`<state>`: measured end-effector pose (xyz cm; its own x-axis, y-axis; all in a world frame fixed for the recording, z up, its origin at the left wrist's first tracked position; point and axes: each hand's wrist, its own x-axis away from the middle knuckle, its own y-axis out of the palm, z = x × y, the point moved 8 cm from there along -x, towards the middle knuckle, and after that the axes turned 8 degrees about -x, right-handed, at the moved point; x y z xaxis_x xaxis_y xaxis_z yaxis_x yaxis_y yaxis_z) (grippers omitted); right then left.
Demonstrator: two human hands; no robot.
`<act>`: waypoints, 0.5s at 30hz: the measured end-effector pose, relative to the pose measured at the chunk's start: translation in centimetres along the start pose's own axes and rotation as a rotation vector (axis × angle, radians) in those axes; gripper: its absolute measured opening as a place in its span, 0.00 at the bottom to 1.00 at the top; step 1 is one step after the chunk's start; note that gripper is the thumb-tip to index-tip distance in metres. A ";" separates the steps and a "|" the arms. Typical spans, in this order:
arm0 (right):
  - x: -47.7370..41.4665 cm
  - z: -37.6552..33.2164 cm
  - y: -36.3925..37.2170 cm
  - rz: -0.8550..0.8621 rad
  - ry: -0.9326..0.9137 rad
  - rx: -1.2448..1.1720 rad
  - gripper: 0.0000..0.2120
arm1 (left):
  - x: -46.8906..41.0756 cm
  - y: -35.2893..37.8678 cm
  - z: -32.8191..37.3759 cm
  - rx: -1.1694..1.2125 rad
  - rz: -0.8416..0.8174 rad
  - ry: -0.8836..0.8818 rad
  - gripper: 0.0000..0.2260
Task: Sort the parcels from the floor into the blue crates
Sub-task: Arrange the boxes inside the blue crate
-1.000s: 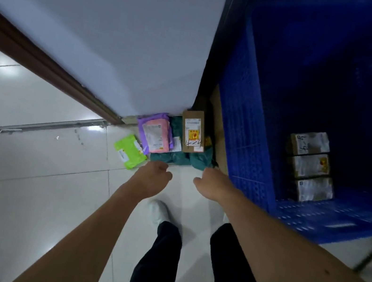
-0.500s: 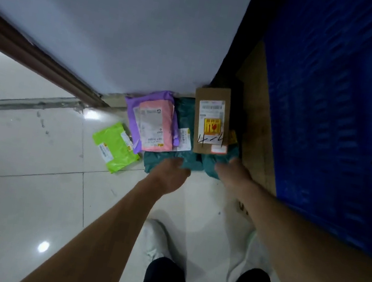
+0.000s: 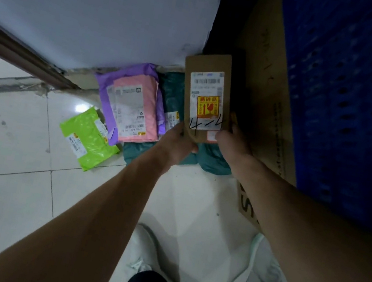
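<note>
Both hands have come forward off the teal bag's (image 3: 212, 161) near edge and onto the brown box (image 3: 207, 90). My left hand (image 3: 177, 143) now grips its near left corner, and my right hand (image 3: 231, 144) grips the near right corner, thumb on top. The box sits over the teal bag by the wall; I can't tell whether it's lifted clear. Pink parcel (image 3: 135, 109) on the purple one (image 3: 103, 86) just left, green parcel (image 3: 88, 138) further left on the floor (image 3: 3, 158). Blue crate (image 3: 350, 107) stands right, with cardboard (image 3: 264, 100) against it.
</note>
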<state>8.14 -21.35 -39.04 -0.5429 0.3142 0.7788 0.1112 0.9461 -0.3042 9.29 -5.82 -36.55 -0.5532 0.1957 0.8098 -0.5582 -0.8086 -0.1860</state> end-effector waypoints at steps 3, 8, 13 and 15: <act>0.7 0.0 -0.6 0.093 0.077 -0.046 0.24 | 1.2 0.0 -0.1 0.026 -0.065 -0.018 0.21; 5.2 -2.2 -1.6 0.170 0.085 -0.088 0.24 | 5.3 -1.4 0.5 0.073 -0.080 -0.061 0.21; 13.5 -6.8 -3.4 0.192 0.099 -0.125 0.21 | 12.9 -3.8 4.7 0.000 -0.096 -0.016 0.22; 17.5 -9.0 -4.2 0.176 0.103 -0.136 0.21 | 16.7 -5.1 6.9 -0.017 -0.074 0.002 0.23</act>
<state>5.65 -19.13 -19.14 -0.4184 0.4752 0.7740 0.3113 0.8756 -0.3693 7.13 -2.26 -18.20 -0.5112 0.2563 0.8204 -0.6083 -0.7822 -0.1347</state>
